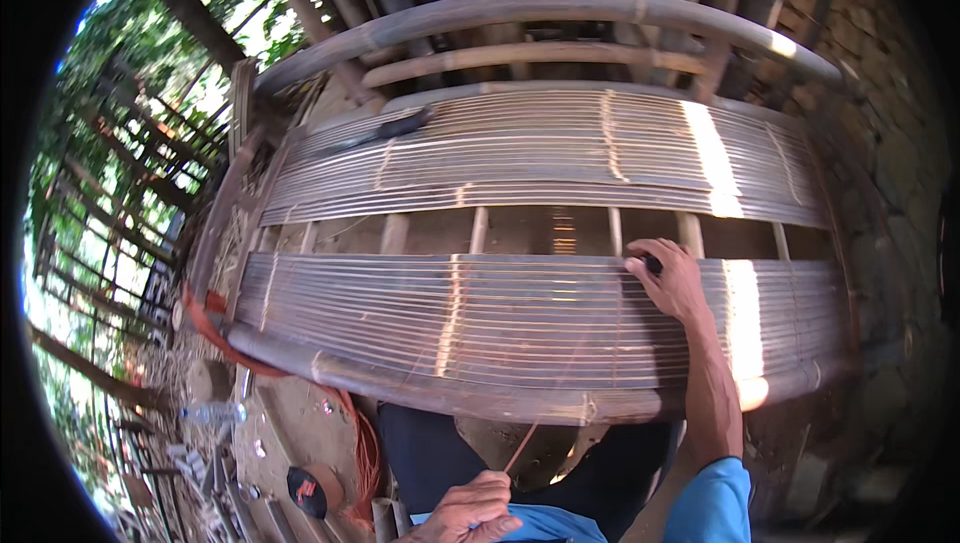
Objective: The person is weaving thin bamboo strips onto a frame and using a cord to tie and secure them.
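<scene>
Bamboo slat bench [232,193]. Left hand [470,509], just before the bench's near rail [500,400], closed on a thin reddish strand [521,449]; right hand [668,278], at the inner edge of its near slat panel [540,328], gripping a small black object [653,264], partly hidden. Black-handled tool [405,123] lying on its far slat panel [520,143]; orange cord [368,453] hanging at its near-left corner.

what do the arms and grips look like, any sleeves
The left grip and right grip are ungloved hands. A plain blue sleeve leaves the right forearm bare, with no watch visible. Any left sleeve is hard to tell.
</scene>
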